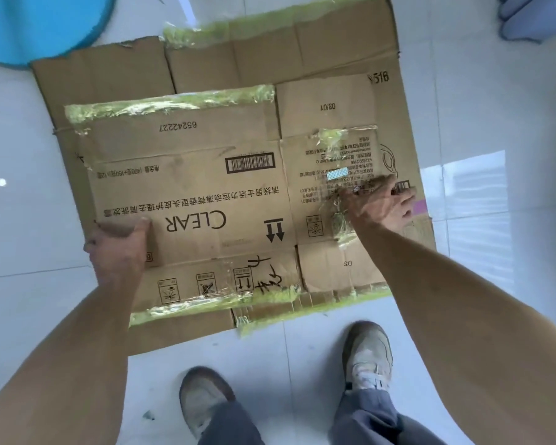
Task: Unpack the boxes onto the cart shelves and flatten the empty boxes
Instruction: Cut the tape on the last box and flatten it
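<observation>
Glossy white floor tiles (482,101) catch window light at the right. A round blue object (39,24) sits at the far-left corner.

Brown box (190,187), yellow-green tape (170,102), white floor (463,91)
</observation>
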Demonstrator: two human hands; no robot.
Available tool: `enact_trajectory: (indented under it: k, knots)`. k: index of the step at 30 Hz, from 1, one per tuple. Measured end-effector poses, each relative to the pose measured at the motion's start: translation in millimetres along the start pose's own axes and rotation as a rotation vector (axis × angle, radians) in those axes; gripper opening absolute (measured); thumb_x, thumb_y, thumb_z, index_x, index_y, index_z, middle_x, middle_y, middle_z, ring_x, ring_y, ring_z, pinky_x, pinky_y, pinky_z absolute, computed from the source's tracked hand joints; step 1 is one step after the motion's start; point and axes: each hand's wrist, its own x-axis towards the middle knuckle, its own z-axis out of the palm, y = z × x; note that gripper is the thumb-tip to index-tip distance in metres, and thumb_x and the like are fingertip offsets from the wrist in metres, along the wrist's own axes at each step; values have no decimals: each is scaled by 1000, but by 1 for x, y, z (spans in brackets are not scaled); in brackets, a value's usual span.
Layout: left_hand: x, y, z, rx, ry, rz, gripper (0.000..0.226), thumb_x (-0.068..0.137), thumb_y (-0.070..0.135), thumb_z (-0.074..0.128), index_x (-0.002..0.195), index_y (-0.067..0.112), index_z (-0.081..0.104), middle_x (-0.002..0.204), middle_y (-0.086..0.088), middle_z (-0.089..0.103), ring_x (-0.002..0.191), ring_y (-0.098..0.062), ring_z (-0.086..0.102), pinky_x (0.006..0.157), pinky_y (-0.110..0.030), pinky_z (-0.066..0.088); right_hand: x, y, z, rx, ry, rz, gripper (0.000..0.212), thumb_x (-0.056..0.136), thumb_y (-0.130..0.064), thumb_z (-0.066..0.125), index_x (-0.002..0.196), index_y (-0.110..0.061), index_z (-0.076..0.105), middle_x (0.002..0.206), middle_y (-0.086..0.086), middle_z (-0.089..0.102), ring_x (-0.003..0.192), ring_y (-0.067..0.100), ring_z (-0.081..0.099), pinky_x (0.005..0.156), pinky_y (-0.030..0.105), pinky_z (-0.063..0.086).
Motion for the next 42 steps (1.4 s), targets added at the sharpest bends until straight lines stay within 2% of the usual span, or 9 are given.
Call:
enact_trajectory:
  k: [5,11,15,18,21,26,34,38,42]
  knots:
    - [21,-14,0,-19,108,-179,116,55,93,50,138,13,38,136,-22,46,125,-45,47,104,-56,38,22,-1,-11,-49,-49,-65,122,58,-97,47,154,-31,9,161,23,2,149,38,6,118,56,12]
    - [21,-17,23,-34,139,-206,111,67,91,34,143,11,32,138,-27,42,130,-46,40,109,-54,31,36,-4,2,207,69,-6,110,64,-97,36,150,-28,30,163,19,0,151,33,2,119,52,10]
    - [19,-22,32,4,171,-162,111,69,91,29,141,7,34,135,-30,41,127,-50,39,108,-56,30,58,14,-3,178,55,56,125,52,-101,38,149,-26,22,161,23,8,149,35,10,116,53,16]
    - [18,-22,33,3,216,-182,108,67,89,33,138,9,36,134,-28,42,126,-47,40,106,-57,32,64,14,-7,157,31,32,118,50,-100,45,140,-25,28,132,22,43,124,38,42,101,49,35]
    - [5,-15,27,-15,282,-199,99,64,87,40,135,17,39,130,-23,44,125,-42,40,103,-57,34,60,14,-17,148,119,3,108,50,-96,53,127,-22,36,111,16,47,104,32,47,92,44,38]
    - [-30,3,-3,-45,335,-169,91,60,85,48,133,31,37,124,-21,44,121,-41,40,100,-54,38,37,25,-52,196,206,31,95,60,-85,62,125,-19,38,111,14,45,102,30,42,92,43,36]
    - [-103,66,-66,2,265,2,86,70,80,45,137,30,30,123,-27,42,123,-43,36,103,-58,36,6,43,-141,312,208,85,68,75,-63,69,116,-15,42,113,13,45,107,30,41,99,45,35]
    - [-127,116,-98,29,271,62,90,74,78,51,144,27,27,128,-29,41,127,-42,34,103,-62,36,7,50,-185,366,206,122,63,77,-60,69,115,-16,43,110,14,45,107,31,41,98,47,36]
    - [-147,165,-116,3,285,132,85,78,70,54,145,25,29,129,-32,43,128,-44,36,106,-57,33,17,50,-231,346,193,153,64,78,-60,66,115,-12,45,110,14,47,106,32,42,97,47,36]
